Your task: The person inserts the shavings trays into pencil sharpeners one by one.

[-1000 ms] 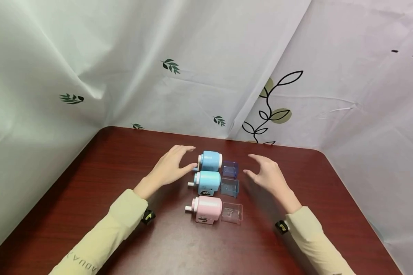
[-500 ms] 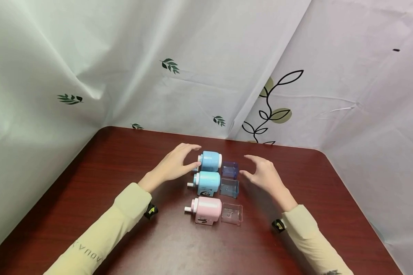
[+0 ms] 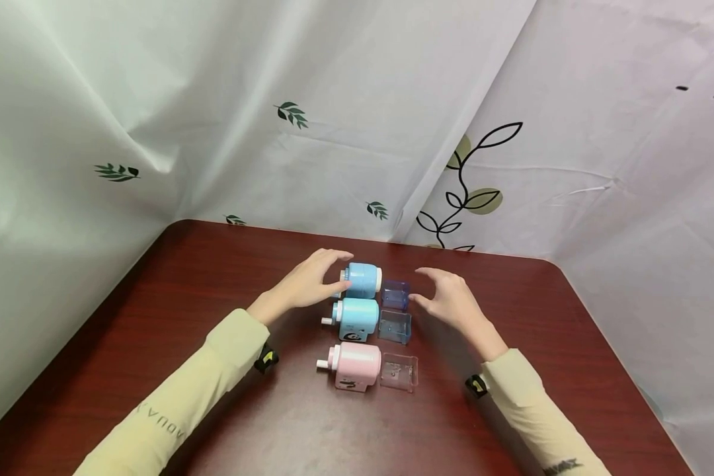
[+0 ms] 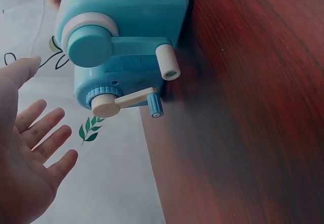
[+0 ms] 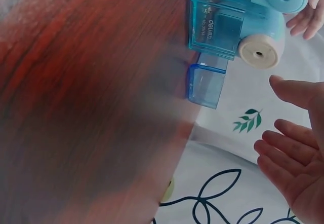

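Note:
Three crank pencil sharpeners line up on the table: a blue one (image 3: 361, 280) farthest back, a light blue one (image 3: 358, 317) with a panda picture, and a pink one (image 3: 357, 363) in front. To the right of each lies a clear shavings drawer: dark blue (image 3: 395, 295), grey-blue (image 3: 395, 326) and pinkish (image 3: 399, 371). My left hand (image 3: 306, 281) is at the crank side of the back sharpener, thumb and fingers spread. My right hand (image 3: 452, 301) stands beside the dark blue drawer, its thumb tip right at the edge. Neither hand holds anything.
The sharpeners and drawers stand on a dark red wooden table (image 3: 262, 423) with rounded far corners. A white curtain (image 3: 232, 132) with leaf prints hangs behind it and along both sides.
My left hand has moved right, closer around the crank side of the back sharpener. My right hand has moved left to the dark blue drawer. The sharpeners and drawers keep their places.

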Demonstrator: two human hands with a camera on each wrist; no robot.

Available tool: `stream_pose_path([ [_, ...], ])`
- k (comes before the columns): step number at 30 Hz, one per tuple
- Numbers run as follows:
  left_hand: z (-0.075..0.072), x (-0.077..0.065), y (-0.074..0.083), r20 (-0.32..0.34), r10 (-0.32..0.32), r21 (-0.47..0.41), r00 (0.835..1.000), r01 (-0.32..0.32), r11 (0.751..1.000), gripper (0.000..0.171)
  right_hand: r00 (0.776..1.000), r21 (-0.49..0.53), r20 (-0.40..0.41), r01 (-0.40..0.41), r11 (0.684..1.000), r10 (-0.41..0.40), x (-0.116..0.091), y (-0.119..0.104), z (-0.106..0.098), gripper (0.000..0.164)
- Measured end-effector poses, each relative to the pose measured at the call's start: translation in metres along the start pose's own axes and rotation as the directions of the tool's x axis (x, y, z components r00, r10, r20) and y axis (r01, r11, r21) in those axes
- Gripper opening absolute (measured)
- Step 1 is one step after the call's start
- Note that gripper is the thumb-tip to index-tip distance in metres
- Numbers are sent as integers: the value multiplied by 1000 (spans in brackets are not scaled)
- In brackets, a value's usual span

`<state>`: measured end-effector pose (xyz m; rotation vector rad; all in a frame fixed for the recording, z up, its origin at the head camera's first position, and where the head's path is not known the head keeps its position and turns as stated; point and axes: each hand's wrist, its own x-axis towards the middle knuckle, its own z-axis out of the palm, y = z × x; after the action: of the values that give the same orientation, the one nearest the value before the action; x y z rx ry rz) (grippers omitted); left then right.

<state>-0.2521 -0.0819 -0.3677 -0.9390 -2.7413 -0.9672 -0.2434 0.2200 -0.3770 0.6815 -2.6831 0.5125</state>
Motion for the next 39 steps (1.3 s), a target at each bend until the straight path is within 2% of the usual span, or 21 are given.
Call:
stream_pose_path([
  [12,10,13,-6,25,29,5,999,-29,1000,58,999,20,47,-16,1000,15,4,0,2,55],
  [20,15,19,-11,41,19,19,999,-20,1000,57,997,25,75,-24,999,22,6,1,5,56],
  [27,20,22,-15,44,25,10,999,-26,1000,57,997,70,76,-26,997,21,9,2,10,56],
  [39,26,29,-19,66,24,7,998,-24,1000,57,987,76,153,-60,995,48,15,7,18,58],
])
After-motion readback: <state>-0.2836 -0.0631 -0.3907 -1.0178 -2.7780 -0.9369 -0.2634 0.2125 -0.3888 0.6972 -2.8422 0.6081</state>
